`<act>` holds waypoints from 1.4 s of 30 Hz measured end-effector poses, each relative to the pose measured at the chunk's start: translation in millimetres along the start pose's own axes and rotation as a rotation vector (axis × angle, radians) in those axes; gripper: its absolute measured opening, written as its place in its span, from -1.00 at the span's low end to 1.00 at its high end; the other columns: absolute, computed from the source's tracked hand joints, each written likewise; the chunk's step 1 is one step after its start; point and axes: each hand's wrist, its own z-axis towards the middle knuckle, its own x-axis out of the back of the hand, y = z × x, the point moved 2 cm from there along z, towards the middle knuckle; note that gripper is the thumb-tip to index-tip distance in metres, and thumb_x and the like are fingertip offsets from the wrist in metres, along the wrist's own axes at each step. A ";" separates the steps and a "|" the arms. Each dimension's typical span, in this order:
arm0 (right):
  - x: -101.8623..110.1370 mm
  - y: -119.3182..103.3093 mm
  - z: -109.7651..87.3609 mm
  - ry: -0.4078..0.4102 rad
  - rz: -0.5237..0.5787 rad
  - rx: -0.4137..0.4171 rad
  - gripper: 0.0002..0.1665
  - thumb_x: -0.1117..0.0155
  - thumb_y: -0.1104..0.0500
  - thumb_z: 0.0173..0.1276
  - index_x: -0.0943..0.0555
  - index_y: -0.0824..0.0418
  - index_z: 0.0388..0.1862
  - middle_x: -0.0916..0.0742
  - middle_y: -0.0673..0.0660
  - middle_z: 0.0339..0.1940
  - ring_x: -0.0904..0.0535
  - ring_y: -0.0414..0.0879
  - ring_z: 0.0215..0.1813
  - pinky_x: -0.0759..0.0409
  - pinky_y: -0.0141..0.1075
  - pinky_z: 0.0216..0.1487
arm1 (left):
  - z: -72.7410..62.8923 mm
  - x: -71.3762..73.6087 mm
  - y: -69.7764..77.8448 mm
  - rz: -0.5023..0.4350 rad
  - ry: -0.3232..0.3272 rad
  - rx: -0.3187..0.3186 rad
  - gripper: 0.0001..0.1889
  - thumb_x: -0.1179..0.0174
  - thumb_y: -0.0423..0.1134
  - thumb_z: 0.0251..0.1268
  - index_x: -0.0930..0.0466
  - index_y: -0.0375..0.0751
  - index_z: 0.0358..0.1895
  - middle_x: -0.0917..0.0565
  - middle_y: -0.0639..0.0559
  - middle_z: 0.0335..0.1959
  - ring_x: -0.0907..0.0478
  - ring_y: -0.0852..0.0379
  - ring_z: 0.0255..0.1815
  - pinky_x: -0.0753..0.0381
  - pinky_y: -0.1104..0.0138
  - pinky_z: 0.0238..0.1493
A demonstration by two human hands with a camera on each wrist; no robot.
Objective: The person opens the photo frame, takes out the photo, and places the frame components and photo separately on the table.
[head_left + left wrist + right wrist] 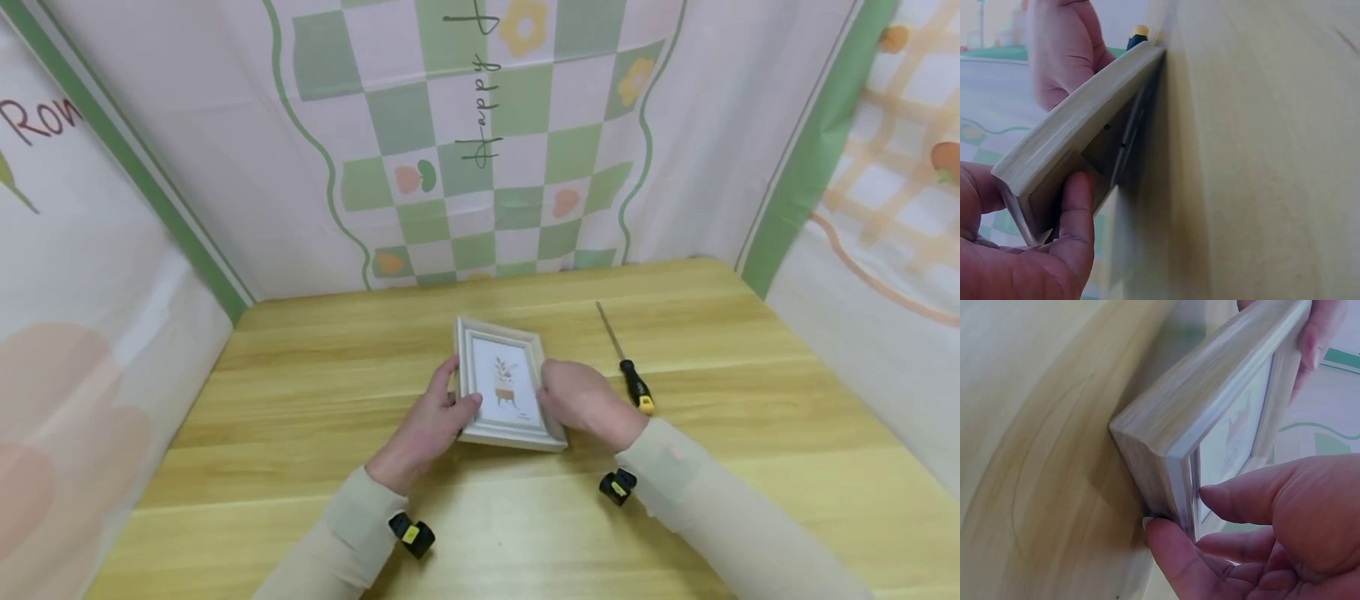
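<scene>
A light wood-grain picture frame (510, 437) is held tilted over the table, its front turned up. Behind its front shows a small print (504, 379) of a plant in an orange pot. My left hand (427, 429) grips the left side, thumb on the front border; in the left wrist view its fingers (1077, 206) curl onto the back. At the right side my right hand (588, 400) pinches the border. The right wrist view shows that thumb (1241, 497) on the front and a fingertip at the outer edge. One edge of the frame appears to meet the table.
A screwdriver (636, 385) with a black and yellow handle lies on the wooden table (315, 400), just right of my right hand. Printed cloth (517, 167) hangs behind the table and along both sides.
</scene>
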 end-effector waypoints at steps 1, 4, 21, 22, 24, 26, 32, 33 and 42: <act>0.4 0.3 0.0 0.001 -0.007 -0.002 -0.69 -0.10 0.17 0.58 -0.57 0.41 0.05 -0.67 0.16 -0.27 -0.55 -0.04 -0.34 -0.57 -0.23 -0.35 | 1.0 -0.5 -1.6 -0.010 0.000 0.003 -0.20 -0.01 -0.24 0.64 0.27 -0.05 0.72 -0.58 -0.47 0.24 -0.72 -0.14 0.09 -0.68 0.15 0.12; 1.2 1.0 -0.1 0.000 -0.030 -0.008 -0.65 -0.10 0.17 0.58 -0.56 0.44 0.10 -0.68 0.20 -0.24 -0.56 -0.03 -0.33 -0.59 -0.22 -0.34 | 3.3 -1.9 -5.6 -0.033 0.003 0.010 -0.20 -0.02 -0.30 0.61 0.25 -0.09 0.71 -0.59 -0.48 0.23 -0.73 -0.14 0.05 -0.71 0.15 0.08; -3.2 0.0 0.0 0.050 -0.125 0.002 -0.64 -0.11 0.17 0.57 -0.56 0.46 0.09 -0.71 0.24 -0.27 -0.63 0.02 -0.27 -0.72 -0.04 -0.09 | 6.4 -1.8 -18.6 0.126 0.058 0.053 -0.15 -0.11 -0.37 0.50 0.19 -0.26 0.70 -0.58 -0.42 0.24 -0.69 -0.09 0.03 -0.66 0.08 0.18; -3.1 -0.3 0.1 0.051 -0.126 0.002 -0.65 -0.12 0.17 0.57 -0.56 0.46 0.08 -0.71 0.23 -0.27 -0.63 0.02 -0.27 -0.72 -0.04 -0.09 | 6.4 -2.1 -18.5 0.145 0.061 0.049 -0.15 -0.11 -0.37 0.50 0.18 -0.27 0.70 -0.57 -0.42 0.26 -0.68 -0.09 0.06 -0.63 0.06 0.22; -3.2 -1.0 0.0 0.049 -0.123 -0.004 -0.65 -0.12 0.16 0.57 -0.56 0.46 0.09 -0.71 0.22 -0.27 -0.62 0.02 -0.27 -0.72 -0.04 -0.09 | 6.1 -2.7 -17.1 0.185 0.065 0.035 -0.16 -0.10 -0.37 0.49 0.17 -0.32 0.69 -0.53 -0.43 0.32 -0.63 -0.12 0.14 -0.55 0.00 0.33; -3.5 -1.5 0.1 0.046 -0.120 -0.010 -0.64 -0.11 0.16 0.58 -0.56 0.45 0.09 -0.71 0.22 -0.27 -0.62 0.01 -0.27 -0.72 -0.05 -0.09 | 5.7 -3.0 -15.2 0.239 0.067 0.014 -0.18 -0.10 -0.38 0.49 0.14 -0.36 0.68 -0.50 -0.42 0.37 -0.58 -0.15 0.23 -0.46 -0.05 0.42; -3.7 -1.7 0.5 0.043 -0.123 -0.018 -0.65 -0.10 0.16 0.57 -0.56 0.44 0.08 -0.71 0.21 -0.26 -0.62 0.01 -0.26 -0.72 -0.04 -0.07 | 3.8 -2.1 -6.8 0.492 0.083 0.008 -0.21 -0.10 -0.27 0.52 0.06 -0.39 0.67 -0.37 -0.40 0.52 -0.39 -0.25 0.49 -0.29 -0.09 0.54; -3.5 -1.7 0.4 0.044 -0.125 -0.018 -0.66 -0.11 0.16 0.57 -0.56 0.44 0.08 -0.71 0.21 -0.26 -0.63 0.02 -0.26 -0.72 -0.04 -0.07 | 3.3 -1.8 -5.2 0.542 0.088 0.014 -0.21 -0.11 -0.24 0.53 0.05 -0.40 0.66 -0.34 -0.41 0.54 -0.36 -0.28 0.51 -0.28 -0.09 0.55; -3.1 -1.1 0.3 0.048 -0.137 -0.007 -0.68 -0.11 0.17 0.57 -0.56 0.42 0.05 -0.69 0.20 -0.32 -0.64 0.04 -0.26 -0.72 -0.03 -0.08 | 2.5 -1.2 1.4 0.765 0.108 0.026 -0.21 -0.17 -0.16 0.47 -0.09 -0.51 0.60 -0.45 -0.57 0.38 -0.50 -0.37 0.36 -0.44 -0.12 0.43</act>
